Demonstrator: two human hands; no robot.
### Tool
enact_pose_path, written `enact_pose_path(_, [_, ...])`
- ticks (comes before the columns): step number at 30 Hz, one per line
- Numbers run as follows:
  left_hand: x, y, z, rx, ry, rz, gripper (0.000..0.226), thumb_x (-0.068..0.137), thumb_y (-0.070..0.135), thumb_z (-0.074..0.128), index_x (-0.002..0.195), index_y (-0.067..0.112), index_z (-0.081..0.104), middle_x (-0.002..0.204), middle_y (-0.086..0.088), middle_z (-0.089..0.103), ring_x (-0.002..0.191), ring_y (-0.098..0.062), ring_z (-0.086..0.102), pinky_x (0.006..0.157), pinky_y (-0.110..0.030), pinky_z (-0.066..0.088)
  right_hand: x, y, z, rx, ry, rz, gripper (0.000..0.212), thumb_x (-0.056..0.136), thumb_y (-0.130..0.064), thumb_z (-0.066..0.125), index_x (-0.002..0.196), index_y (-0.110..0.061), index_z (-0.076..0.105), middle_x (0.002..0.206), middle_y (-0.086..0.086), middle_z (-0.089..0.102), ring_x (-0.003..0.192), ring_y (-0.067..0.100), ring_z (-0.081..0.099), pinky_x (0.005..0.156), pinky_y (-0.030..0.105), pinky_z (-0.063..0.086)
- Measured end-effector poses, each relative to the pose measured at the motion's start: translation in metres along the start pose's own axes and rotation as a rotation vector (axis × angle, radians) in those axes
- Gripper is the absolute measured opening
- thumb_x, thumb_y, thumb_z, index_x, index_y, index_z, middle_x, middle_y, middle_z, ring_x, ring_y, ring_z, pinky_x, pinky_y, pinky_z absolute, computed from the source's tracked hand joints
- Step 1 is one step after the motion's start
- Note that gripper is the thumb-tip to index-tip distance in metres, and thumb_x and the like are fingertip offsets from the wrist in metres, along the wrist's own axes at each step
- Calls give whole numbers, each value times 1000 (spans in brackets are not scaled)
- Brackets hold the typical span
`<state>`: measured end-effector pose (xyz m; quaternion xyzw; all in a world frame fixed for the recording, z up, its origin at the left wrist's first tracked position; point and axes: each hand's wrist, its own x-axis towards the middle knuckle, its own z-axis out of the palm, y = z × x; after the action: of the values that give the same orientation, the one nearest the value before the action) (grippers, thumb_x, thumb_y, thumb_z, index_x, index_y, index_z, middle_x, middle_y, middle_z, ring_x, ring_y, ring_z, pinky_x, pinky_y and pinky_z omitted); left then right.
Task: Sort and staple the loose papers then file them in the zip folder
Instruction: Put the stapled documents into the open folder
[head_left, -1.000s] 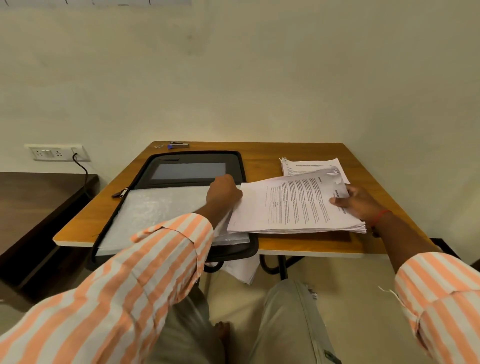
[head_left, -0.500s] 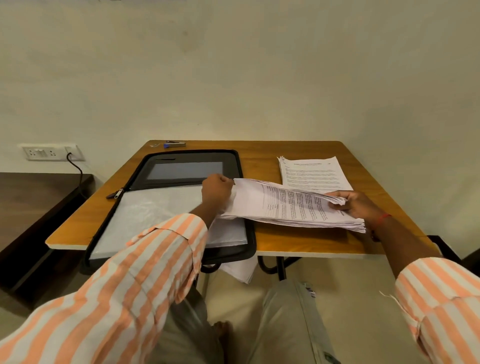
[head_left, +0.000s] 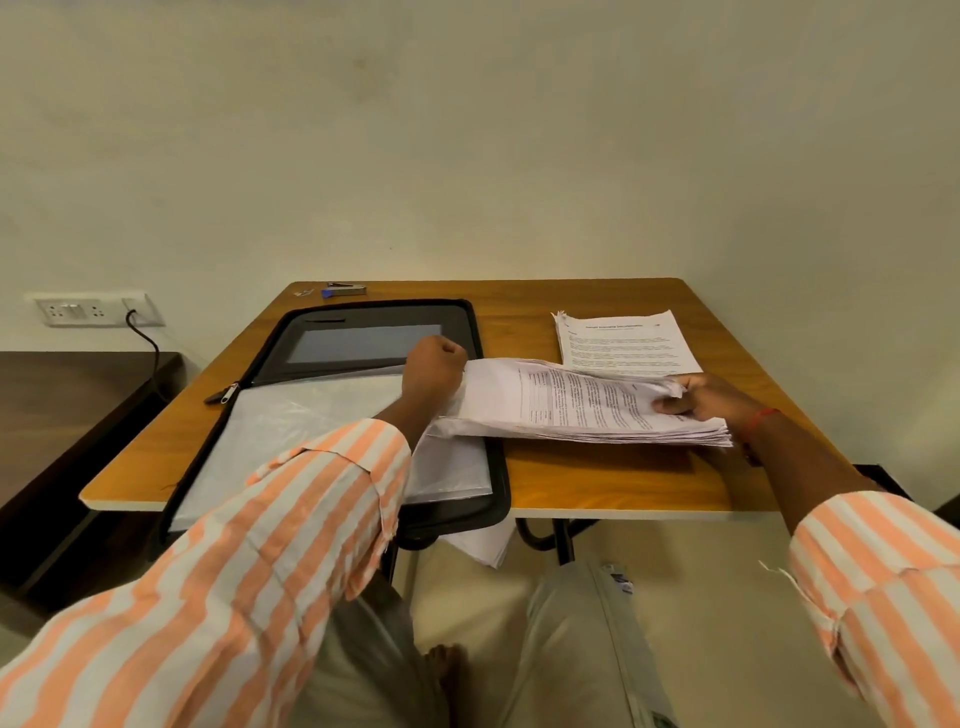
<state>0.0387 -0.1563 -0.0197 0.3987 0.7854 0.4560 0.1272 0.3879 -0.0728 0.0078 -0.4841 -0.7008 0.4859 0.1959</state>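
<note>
Both hands are on the stack of papers (head_left: 571, 408). Your left hand (head_left: 435, 364) is curled tight at the stack's left end, back of the hand to the camera. It reads as a closed grip on that edge, but the fingertips are hidden. Your right hand (head_left: 714, 400) pinches the right end with the thumb on the top sheet and the fingers underneath. The top sheets crumple a bit at the thumb.

The stack is printed side up and held roughly level, just off the table (head_left: 597, 480), with a shadow on the wood below it. Its left end overhangs the right edge of the zip folder (head_left: 363, 317) and its right end is over bare wood.

The zip folder lies unzipped and flat on the left half of the table, with its near edge hanging past the table front. Its far half is a black panel with a grey window. Its near half is covered by a clear plastic sleeve (head_left: 311, 431), which your left forearm crosses. The zipper pull (head_left: 223, 393) lies at the folder's left edge.

A second set of sheets (head_left: 626, 340) lies flat at far right, just behind the held stack. The stapler (head_left: 344, 289) sits at the far-left corner, beyond the folder.

More white paper (head_left: 483, 545) shows below the table's front edge. On the wall to the left there's a socket plate (head_left: 72, 310) with a black cable plugged in.
</note>
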Motion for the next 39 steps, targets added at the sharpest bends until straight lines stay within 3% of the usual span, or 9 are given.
enact_pose_path(3, [-1,2,-1,97,-32,58,24,96,18,57,74,15,66,71,-7,64,67,-21,64,66,-33,59,-6,-11,2,165,-55,82,29,92,3,64,120,-3,63,102,10,72,73,21,73,51,21,53])
enact_pose_path(7, [-11,1,-7,240,-87,114,26,95,21,58,70,22,63,67,2,63,63,-15,61,59,-26,52,1,-14,8,340,-142,111,30,98,-4,57,127,-6,60,103,8,76,80,24,77,57,30,60])
enact_pose_path(13, [-30,-13,-9,326,-101,132,17,94,31,62,81,23,68,75,4,68,68,-16,65,67,-31,59,10,-22,27,245,-108,29,24,99,-5,57,122,-2,59,99,4,70,63,8,73,49,18,53])
enact_pose_path(19, [-42,-18,-7,290,-11,132,20,98,35,59,84,22,65,77,4,66,66,-15,63,67,-27,56,23,-16,47,245,-59,7,31,99,-13,60,128,-2,61,120,15,71,92,24,74,72,34,61])
enact_pose_path(24, [-45,-12,-3,178,-21,86,19,98,36,60,85,22,64,82,4,67,68,-16,67,70,-27,60,26,-26,65,194,-1,9,25,100,-16,60,123,-7,63,109,8,72,80,16,73,58,25,57])
enact_pose_path(29, [-43,-18,-5,162,-31,33,18,93,37,68,84,23,63,81,6,69,67,-14,70,70,-32,63,32,-33,89,152,47,40,36,99,-33,60,128,-11,62,118,6,72,103,28,70,95,48,55])
enact_pose_path(33, [-44,-15,-12,340,-99,49,25,88,41,74,95,19,66,87,3,69,66,-16,69,67,-27,61,31,-30,81,98,115,75,19,98,-23,62,100,-5,68,105,9,74,96,31,71,94,48,55])
enact_pose_path(35, [-44,-11,-14,332,-126,32,20,91,34,72,95,15,67,84,2,68,62,-17,67,60,-20,53,28,-28,78,53,158,83,21,97,-19,62,99,1,70,100,12,75,92,32,72,92,49,56])
enact_pose_path(39, [-42,-7,-12,200,-113,-32,19,92,28,72,89,9,71,80,0,71,62,-16,69,59,-20,50,32,-31,88,-19,223,29,24,95,-16,64,77,0,67,90,17,71,81,31,65,72,35,48])
